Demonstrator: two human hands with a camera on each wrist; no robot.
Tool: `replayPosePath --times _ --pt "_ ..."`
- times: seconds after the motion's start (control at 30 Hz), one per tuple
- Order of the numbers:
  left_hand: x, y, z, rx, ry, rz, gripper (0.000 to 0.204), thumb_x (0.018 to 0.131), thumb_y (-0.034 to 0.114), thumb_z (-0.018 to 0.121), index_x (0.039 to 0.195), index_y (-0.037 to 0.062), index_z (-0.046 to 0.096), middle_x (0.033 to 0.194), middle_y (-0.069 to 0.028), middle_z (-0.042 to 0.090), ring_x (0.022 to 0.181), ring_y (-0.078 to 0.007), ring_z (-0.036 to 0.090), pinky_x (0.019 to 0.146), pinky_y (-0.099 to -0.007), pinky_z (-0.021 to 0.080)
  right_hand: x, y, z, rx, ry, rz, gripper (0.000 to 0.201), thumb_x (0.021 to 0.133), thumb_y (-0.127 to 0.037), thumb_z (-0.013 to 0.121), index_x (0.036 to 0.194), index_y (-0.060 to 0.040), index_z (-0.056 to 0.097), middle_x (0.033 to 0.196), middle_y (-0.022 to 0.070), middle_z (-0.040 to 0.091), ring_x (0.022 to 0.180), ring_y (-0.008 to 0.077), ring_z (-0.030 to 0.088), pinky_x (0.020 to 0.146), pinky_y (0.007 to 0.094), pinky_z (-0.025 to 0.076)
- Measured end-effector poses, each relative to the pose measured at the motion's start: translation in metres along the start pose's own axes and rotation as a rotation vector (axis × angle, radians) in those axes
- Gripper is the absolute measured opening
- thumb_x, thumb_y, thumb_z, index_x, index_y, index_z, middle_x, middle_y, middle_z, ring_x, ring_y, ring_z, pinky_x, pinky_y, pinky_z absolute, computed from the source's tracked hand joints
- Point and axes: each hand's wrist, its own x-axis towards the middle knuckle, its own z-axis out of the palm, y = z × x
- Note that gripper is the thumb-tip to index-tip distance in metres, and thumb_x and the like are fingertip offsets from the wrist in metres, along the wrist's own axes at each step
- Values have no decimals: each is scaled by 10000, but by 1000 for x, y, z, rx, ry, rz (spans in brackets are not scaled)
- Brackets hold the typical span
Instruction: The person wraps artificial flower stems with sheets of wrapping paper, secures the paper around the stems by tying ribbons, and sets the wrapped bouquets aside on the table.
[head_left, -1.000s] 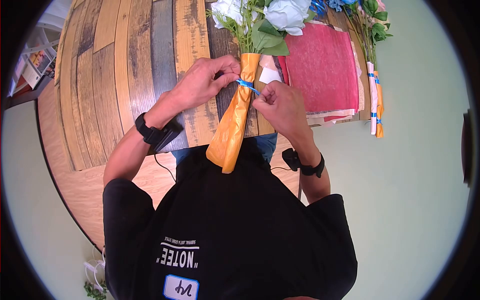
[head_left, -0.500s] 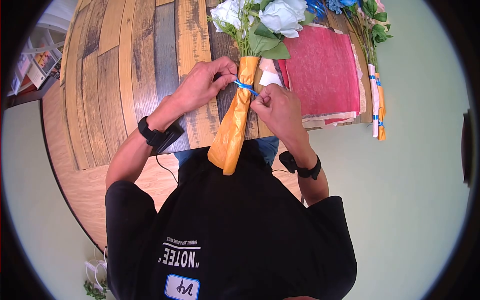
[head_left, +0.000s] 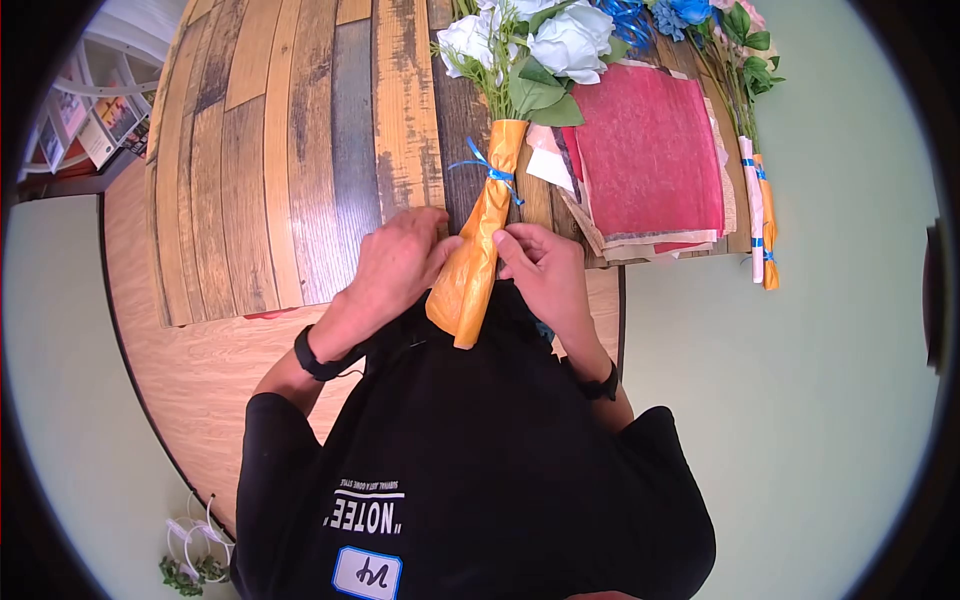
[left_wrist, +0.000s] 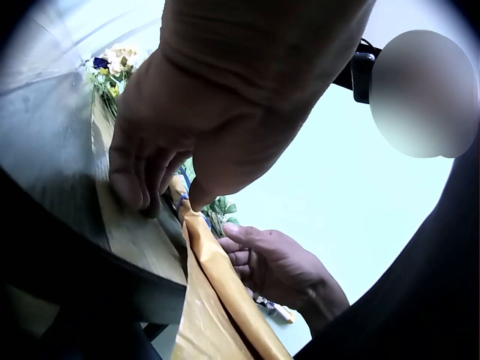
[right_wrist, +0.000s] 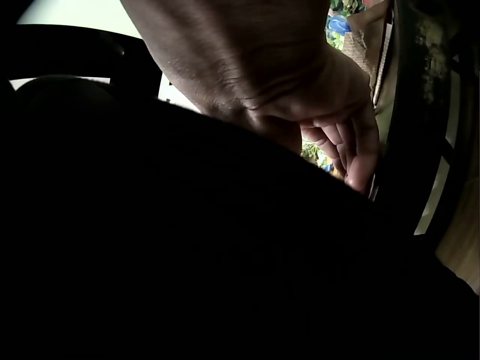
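Observation:
A bouquet of white flowers [head_left: 570,42] lies on the table, its stems wrapped in orange paper [head_left: 480,255] that flares over the near edge. Blue ribbon [head_left: 500,176] is tied around the wrap, its ends loose. On the wrap's left side, my left hand [head_left: 395,262] has its thumb at the paper and its fingers loosely bent. My right hand [head_left: 550,275] is at the other side, thumb tip against the paper, fingers relaxed. The left wrist view shows the orange wrap [left_wrist: 225,277] between both hands. In the dark right wrist view, the right hand [right_wrist: 322,90] hides the wrap.
Red and pale paper sheets [head_left: 650,160] are stacked right of the bouquet, with a white scrap [head_left: 549,168] beside them. Farther right, two wrapped bundles [head_left: 758,215] jut past the table's edge [head_left: 230,318]. Blue flowers [head_left: 685,12] lie at the top right.
Both hands have let go of the ribbon ends and moved down the orange wrap toward the body. The ribbon ends now stick out freely. The head view has shifted slightly.

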Motion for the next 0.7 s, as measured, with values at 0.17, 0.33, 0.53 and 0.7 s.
replayPosePath --times 0.17,0.33,0.53,0.7 --pt "-6 13 12 119 -31 44 231 924 245 682 990 28 637 882 -129 667 841 -347 667 700 -439 537 -1 -2 -1 67 -22 77 351 971 -244 692 1081 89 678 776 99 719 641 116 688 554 242 532" --pt "-13 16 17 22 48 78 181 943 188 663 973 13 625 856 -140 649 804 -337 659 685 -420 529 2 2 -3 176 -107 96 414 983 -299 677 1112 94 663 811 98 713 639 118 686 543 236 536" --pt "-18 16 16 -428 10 -161 213 1003 179 623 963 -28 600 777 -114 645 702 -194 639 653 -353 508 -5 5 8 282 -332 165 432 1017 -355 622 1140 59 645 911 99 703 733 152 716 646 257 584" --pt "-22 7 14 -566 121 -219 231 1022 194 606 959 -29 596 796 -79 652 733 -154 639 665 -327 513 -6 2 31 517 -288 185 477 1015 -401 609 1180 46 628 991 107 700 792 155 702 667 273 576"
